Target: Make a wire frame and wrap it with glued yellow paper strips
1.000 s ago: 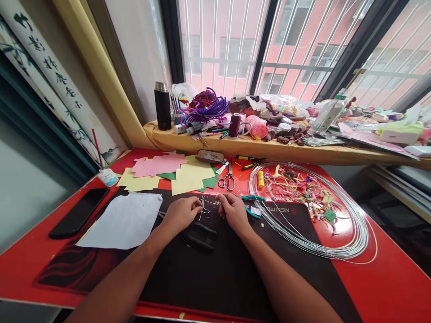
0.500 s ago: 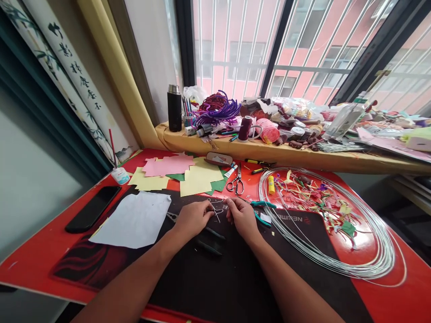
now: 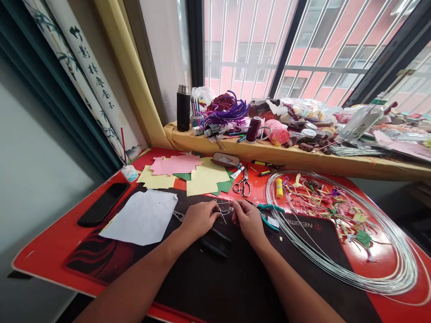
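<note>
curved silvery wire (image 3: pixel 224 211) is pinched in the left hand (image 3: pixel 201 218); whether the right hand (image 3: pixel 247 220) grips is unclear.

The left forearm (image 3: pixel 144 271) and right forearm (image 3: pixel 286 273) slant inward; left hand (image 3: pixel 198 219) and right hand (image 3: pixel 248 220) are close but apart, each pinching between thumb and curled fingers.

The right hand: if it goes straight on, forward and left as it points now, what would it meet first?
Probably the thin bent wire held by the left hand; depth is unclear, and the right hand may be touching it.
</note>
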Demonstrator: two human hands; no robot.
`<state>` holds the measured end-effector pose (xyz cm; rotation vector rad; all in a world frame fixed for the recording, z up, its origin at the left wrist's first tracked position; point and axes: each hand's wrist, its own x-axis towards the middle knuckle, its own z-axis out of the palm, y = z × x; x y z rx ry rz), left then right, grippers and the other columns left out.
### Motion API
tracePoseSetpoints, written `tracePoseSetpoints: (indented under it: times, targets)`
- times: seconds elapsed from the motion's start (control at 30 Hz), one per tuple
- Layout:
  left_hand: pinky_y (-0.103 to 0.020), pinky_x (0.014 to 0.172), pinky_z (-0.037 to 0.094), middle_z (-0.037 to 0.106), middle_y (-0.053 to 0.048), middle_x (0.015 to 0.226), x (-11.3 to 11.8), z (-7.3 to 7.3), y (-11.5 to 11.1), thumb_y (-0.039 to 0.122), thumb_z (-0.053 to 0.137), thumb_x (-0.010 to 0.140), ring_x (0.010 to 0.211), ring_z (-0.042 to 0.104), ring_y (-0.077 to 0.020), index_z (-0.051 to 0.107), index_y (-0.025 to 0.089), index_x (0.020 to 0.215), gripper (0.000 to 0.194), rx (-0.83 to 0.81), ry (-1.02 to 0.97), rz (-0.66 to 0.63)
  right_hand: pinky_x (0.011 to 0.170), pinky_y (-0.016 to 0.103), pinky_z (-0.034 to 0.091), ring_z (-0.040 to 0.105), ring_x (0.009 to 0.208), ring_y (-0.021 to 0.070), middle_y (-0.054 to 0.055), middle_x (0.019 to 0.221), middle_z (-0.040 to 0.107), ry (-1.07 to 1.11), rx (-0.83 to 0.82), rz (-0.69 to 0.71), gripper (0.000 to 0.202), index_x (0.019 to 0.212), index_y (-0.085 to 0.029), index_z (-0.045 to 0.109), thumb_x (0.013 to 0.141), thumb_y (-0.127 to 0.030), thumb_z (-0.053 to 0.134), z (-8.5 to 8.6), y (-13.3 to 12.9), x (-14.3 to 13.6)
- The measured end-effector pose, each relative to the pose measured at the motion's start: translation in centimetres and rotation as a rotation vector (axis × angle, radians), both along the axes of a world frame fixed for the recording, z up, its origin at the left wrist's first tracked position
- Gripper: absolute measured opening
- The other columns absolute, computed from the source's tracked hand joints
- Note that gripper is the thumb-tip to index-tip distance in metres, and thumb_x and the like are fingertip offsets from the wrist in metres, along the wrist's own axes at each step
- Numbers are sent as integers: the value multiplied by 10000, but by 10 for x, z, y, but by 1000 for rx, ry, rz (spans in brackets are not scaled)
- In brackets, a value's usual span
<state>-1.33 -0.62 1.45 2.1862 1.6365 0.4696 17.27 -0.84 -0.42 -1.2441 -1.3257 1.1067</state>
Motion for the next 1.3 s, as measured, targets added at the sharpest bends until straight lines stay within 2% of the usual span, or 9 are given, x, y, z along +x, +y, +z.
tracePoseSetpoints:
  times: [0.3,0.43,0.6,0.73,0.9,1.07,1.13,1.2,1.3]
  targets:
    - [-285,656,394,693,29,766,-12,2,7,426,587,941,696,631,-177,603,246,837,209,63,-260,144,462,265,410,522,443,154,-24,529,584,-1,10,-15,393,872,-194,709,935,-565,596,-4,1,-2]
    - [-294,655,393,667,26,733,-13,-3,10,496,563,925,667,610,-183,574,248,809,274,53,-237,154,472,256,413,533,444,149,-28,524,588,10,11,-12,312,867,-198,711,950,-467,578,-4,1,-5]
    - [-295,643,385,677,32,738,-12,-11,15,496,594,886,660,607,-191,570,254,811,255,-23,-178,103,480,246,425,549,459,147,-30,535,591,7,6,-13,288,876,-214,715,955,-453,575,-7,3,-5]
    - [-298,618,353,687,32,706,-9,-7,15,458,616,880,674,619,-199,606,259,759,234,-85,-70,82,469,251,432,562,473,159,-22,542,600,-22,-2,-13,312,889,-219,714,952,-489,571,-7,3,-5]
    - [-302,621,347,703,24,715,-6,-2,12,419,638,865,677,618,-192,642,256,759,195,-88,-67,83,492,268,435,549,467,163,-21,538,591,-18,23,-7,320,886,-207,715,955,-487,576,-5,1,-4]
    - [-301,612,370,709,9,680,-7,-2,10,494,533,950,654,627,-190,715,253,745,366,-99,-107,53,503,274,422,540,474,162,-23,545,593,-34,25,11,329,896,-205,717,971,-486,565,-4,0,-4]
    - [-294,635,413,744,-1,735,-10,0,11,509,498,979,698,655,-195,741,246,803,399,-49,-180,79,501,276,418,537,471,163,-23,543,593,-45,18,8,333,893,-205,716,968,-493,564,-4,0,-4]
    - [-290,711,467,783,-15,875,-19,4,15,496,503,986,808,684,-209,749,243,895,364,91,-236,170,500,278,418,537,472,165,-23,542,595,-51,12,3,337,885,-209,714,963,-501,565,-4,0,-5]
    - [-329,874,503,777,-50,1076,-40,5,27,399,527,976,992,673,-254,747,244,1027,274,289,-119,304,508,281,424,545,478,169,-21,547,601,-60,11,8,337,880,-211,712,962,-503,563,-3,0,-5]
